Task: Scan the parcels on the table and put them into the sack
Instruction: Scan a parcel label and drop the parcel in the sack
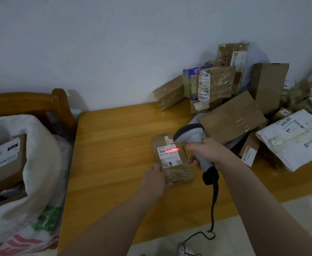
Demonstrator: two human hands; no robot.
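A flat brown cardboard parcel point(177, 174) with a white label lies on the wooden table point(110, 148). My left hand point(156, 179) grips its near left corner. My right hand point(209, 153) holds a grey barcode scanner point(189, 133) by the handle, just right of the parcel. The scanner's red line falls across the barcode on the label point(170, 157). The white woven sack point(40, 163) stands open to the left of the table, with a labelled brown box point(5, 159) inside it.
A pile of parcels point(232, 119) fills the table's back right: brown boxes, taped packets and a white mailer point(293, 137). A wooden chair point(57, 102) stands behind the sack. The scanner's black cable point(213, 209) hangs down to the tiled floor.
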